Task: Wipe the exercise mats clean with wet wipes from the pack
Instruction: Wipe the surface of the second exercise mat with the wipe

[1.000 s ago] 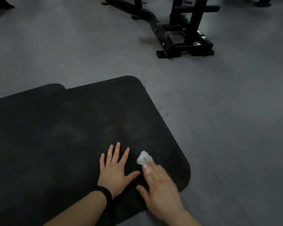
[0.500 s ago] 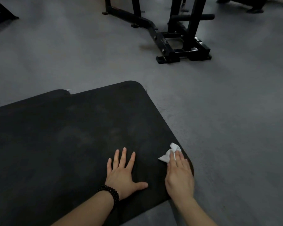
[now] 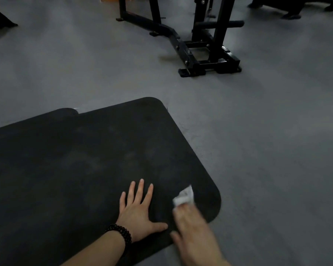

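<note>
Right hand (image 3: 194,233) has swept the wet wipe (image 3: 184,196) back inward from the mat's (image 3: 85,169) corner, blurred, fingers pressing it flat; left hand (image 3: 137,212) stays splayed, bracing; near corner's nearly covered.

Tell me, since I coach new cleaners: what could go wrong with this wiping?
The wet wipe is a small bunched wad under the right hand, near the exercise mat corner; it may run off onto the grey floor and pick up grit. Only the left hand pins the mat, so that corner could ruck up.
</note>
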